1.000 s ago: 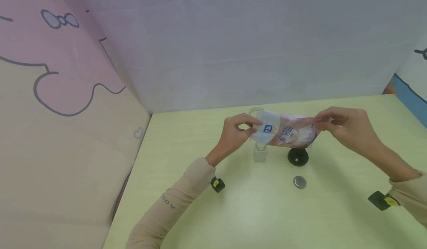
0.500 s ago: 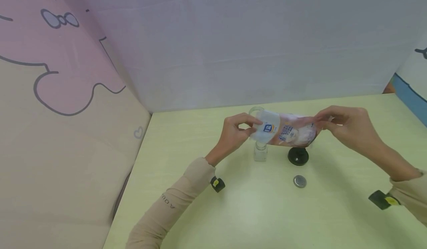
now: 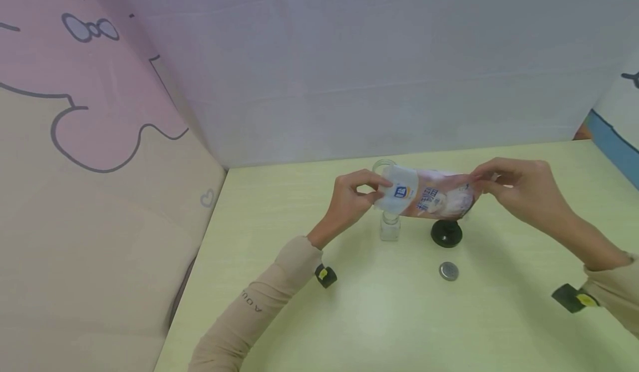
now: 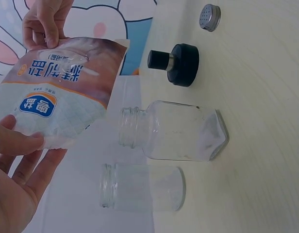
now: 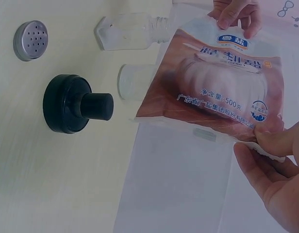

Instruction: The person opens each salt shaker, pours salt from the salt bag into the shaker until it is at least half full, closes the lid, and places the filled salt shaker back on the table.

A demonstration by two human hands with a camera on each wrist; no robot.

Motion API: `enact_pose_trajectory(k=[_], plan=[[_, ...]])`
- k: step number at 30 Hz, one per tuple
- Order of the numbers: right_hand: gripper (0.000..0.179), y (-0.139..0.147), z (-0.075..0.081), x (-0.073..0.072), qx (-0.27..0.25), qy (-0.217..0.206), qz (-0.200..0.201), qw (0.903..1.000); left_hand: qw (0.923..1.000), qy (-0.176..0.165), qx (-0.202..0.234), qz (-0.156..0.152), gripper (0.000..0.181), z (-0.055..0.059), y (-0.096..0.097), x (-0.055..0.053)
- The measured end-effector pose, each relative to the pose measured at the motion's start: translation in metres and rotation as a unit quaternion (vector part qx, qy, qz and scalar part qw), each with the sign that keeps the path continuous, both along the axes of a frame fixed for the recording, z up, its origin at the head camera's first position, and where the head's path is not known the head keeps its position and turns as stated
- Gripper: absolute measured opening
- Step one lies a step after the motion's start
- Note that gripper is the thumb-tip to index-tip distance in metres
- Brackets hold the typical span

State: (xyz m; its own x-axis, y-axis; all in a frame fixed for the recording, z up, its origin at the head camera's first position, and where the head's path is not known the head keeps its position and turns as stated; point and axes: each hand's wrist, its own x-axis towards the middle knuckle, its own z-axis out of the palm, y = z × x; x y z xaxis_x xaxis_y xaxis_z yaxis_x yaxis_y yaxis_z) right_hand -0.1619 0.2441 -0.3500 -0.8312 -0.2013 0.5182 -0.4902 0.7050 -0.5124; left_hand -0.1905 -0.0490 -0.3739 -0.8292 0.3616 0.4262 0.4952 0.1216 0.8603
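Note:
Both hands hold a salt bag stretched sideways above the table, its printed front toward me. My left hand pinches the pale end between thumb and fingers. At the pinkish-brown end, my right hand pinches the bag's edge, as the right wrist view also shows. Just below the bag's left part stands a small square glass shaker bottle without a cap, some whitish stuff at its bottom. A round glass jar, uncovered, stands behind it, partly hidden by the bag in the head view.
A black lid with a knob lies on the table below the bag's right part. Nearer me is a perforated metal shaker cap. The pale yellow-green table meets a whitish sheet at its back edge.

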Motion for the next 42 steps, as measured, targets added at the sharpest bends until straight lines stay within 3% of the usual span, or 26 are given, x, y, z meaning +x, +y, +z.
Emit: enact_pose_trajectory(k=[5,7,42], plan=[[0.021,0.0,0.001,0.001,0.009,0.0,-0.007,0.9999,1.0,-0.001,0.006,-0.002,0.024,-0.02,0.001,-0.013],[0.021,0.0,0.001,0.001,0.011,0.002,-0.007,0.9999,1.0,-0.002,0.006,-0.003,0.024,-0.022,0.001,-0.014],[0.022,-0.001,0.005,0.001,0.021,0.006,-0.009,0.9997,0.9996,-0.014,0.021,-0.013,0.025,-0.024,-0.002,-0.015]])
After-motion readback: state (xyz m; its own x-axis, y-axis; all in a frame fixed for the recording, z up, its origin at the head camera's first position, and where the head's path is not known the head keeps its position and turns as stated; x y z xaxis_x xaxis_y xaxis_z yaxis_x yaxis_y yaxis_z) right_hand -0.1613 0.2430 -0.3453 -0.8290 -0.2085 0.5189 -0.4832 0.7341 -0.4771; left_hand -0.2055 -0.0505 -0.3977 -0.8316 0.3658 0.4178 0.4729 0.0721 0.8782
